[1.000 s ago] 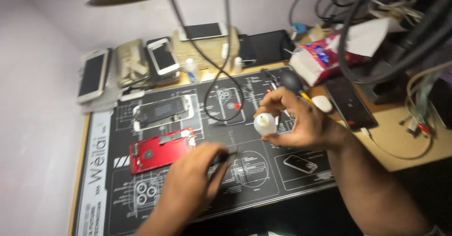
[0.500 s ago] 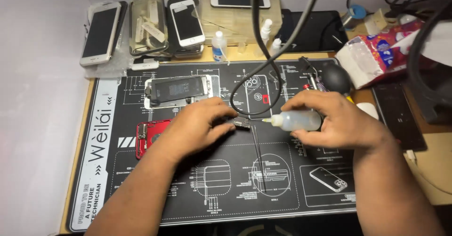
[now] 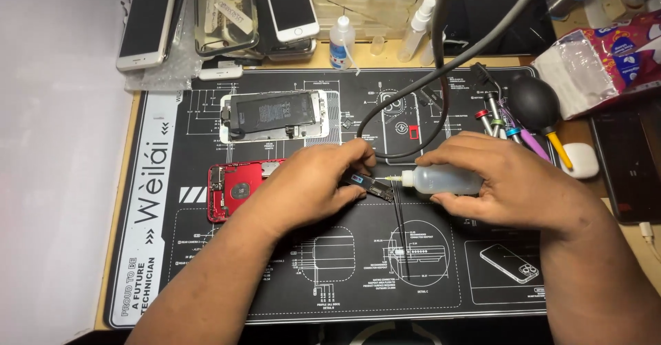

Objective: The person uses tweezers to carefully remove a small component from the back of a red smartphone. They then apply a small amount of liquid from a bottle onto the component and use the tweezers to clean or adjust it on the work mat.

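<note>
Chip (image 3: 372,185) pinched in left hand (image 3: 313,180), bottle (image 3: 441,180) in right hand (image 3: 513,186), nozzle touching

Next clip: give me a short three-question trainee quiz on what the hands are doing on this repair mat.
1. True or false: the right hand holds a translucent plastic squeeze bottle lying sideways, nozzle toward the left hand.
2. What does the left hand pinch? A) a white earbud case B) a small dark circuit board C) a screwdriver
3. What lies partly hidden under the left hand on the black printed work mat?

Key:
1. True
2. B
3. An opened red phone housing
</note>
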